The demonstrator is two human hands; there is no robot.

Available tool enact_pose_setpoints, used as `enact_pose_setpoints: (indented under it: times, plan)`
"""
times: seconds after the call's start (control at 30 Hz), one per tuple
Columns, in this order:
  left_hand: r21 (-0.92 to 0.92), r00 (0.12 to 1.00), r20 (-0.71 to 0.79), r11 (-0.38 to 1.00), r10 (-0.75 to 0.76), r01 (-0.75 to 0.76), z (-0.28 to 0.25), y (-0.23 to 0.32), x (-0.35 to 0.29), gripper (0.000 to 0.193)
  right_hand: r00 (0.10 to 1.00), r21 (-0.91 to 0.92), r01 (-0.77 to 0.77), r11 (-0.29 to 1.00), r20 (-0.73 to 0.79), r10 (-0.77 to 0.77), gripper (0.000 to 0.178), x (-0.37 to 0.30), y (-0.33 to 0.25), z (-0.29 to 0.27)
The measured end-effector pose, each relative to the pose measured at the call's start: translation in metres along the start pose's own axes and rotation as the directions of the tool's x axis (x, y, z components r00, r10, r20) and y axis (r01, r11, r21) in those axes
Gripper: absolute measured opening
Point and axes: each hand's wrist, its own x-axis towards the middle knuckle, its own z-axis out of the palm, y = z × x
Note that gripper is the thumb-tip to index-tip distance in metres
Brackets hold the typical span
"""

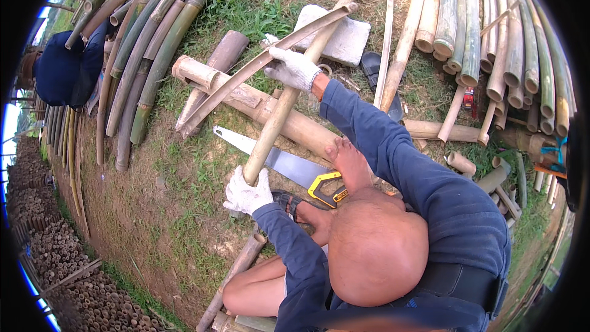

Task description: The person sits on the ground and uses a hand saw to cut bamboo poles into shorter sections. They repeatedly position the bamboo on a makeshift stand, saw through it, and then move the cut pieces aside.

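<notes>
- Fingers of the left hand wrap the near end of a bamboo pole.
- Right hand clamps a split strip against it, farther off.
- Best braced on the thick log; saw lies near.

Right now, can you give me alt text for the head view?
Two white-gloved hands grip a long bamboo pole: left hand at its near end, right hand higher up. The bamboo pole crosses a thick bamboo log, beside a handsaw on grass.

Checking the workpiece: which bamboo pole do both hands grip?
The pale slanting pole: left hand at its lower end, right hand higher up. No other has both.
</notes>
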Motion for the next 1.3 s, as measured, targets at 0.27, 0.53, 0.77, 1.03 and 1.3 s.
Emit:
enact_pose_setpoints:
  times: [0.27,0.53,0.77,1.03,1.3]
  plan:
    - [-0.068,0.979,-0.159,0.987,0.131,-0.143,0.001,-0.005,0.005,0.067,0.957,-0.141,0.220,0.965,-0.160,-0.242,0.032,-0.048,-0.172,-0.058]
    - [-0.039,0.974,-0.163,0.986,0.155,-0.164,0.004,-0.005,0.007,0.067,0.881,-0.257,0.345,0.903,-0.245,-0.406,0.020,-0.041,-0.186,-0.085]
    - [-0.021,0.984,-0.133,0.992,0.120,-0.124,0.006,-0.005,0.005,0.069,0.607,-0.775,0.217,0.593,-0.369,-0.704,0.020,-0.002,-0.221,-0.142]
    - [-0.078,0.994,-0.068,0.993,0.086,-0.092,0.004,-0.006,0.008,0.069,0.462,-0.857,-0.223,0.464,-0.512,-0.724,0.059,0.051,-0.195,-0.157]
    - [-0.193,0.997,0.031,0.980,0.066,-0.059,-0.013,-0.019,0.018,0.068,0.767,-0.928,-0.035,0.370,-0.263,-0.586,0.102,0.040,-0.128,-0.121]
